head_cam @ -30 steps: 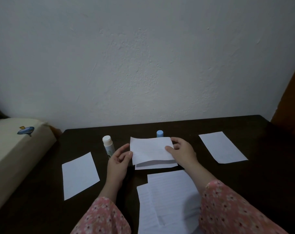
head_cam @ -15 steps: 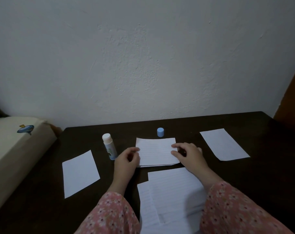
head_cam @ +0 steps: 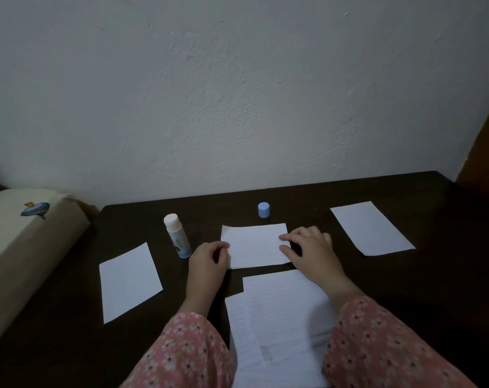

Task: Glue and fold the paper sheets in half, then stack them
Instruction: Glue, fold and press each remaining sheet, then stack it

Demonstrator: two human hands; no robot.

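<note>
A folded lined sheet (head_cam: 254,245) lies flat on the dark table (head_cam: 405,289) in the middle. My left hand (head_cam: 207,261) touches its left edge with fingers curled inward. My right hand (head_cam: 310,252) presses its right edge with spread fingertips. A pile of unfolded lined sheets (head_cam: 277,317) lies in front of me, between my sleeves. One folded sheet (head_cam: 128,281) lies to the left, another folded sheet (head_cam: 370,228) to the right. The uncapped glue stick (head_cam: 177,239) stands upright beside my left hand. Its blue cap (head_cam: 264,210) stands behind the middle sheet.
A pale wall rises right behind the table's far edge. A cream cushion with a small blue print (head_cam: 19,247) lies against the table's left side. A brown wooden surface (head_cam: 486,141) shows at the right edge.
The raised top half of the middle sheet has come down flat onto its lower half. Both hands have moved to the sheet's side edges and press there.
</note>
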